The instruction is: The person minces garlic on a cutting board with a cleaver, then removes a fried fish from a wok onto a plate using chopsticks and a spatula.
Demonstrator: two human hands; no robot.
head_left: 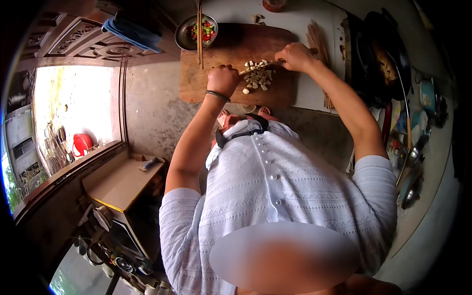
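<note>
A wooden cutting board (231,83) lies on the counter with pale chopped pieces (259,78) gathered near its right part. My left hand (223,80), with a band at the wrist, is closed round one end of a knife (253,68) whose thin edge spans the pieces. The other end of the knife is held by my right hand (293,56), its fingers also closed. One larger pale piece (246,91) lies apart, toward my body. At the board's upper left stands a metal bowl (183,39) of chopped red and green pieces, with chopsticks (199,29) laid across it.
Right of the board lies a straw brush (318,42). Farther right are a dark wok (388,69) with food inside and a long-handled utensil (408,132). A small reddish container (274,5) stands beyond the board. At the lower left is a cabinet (120,182).
</note>
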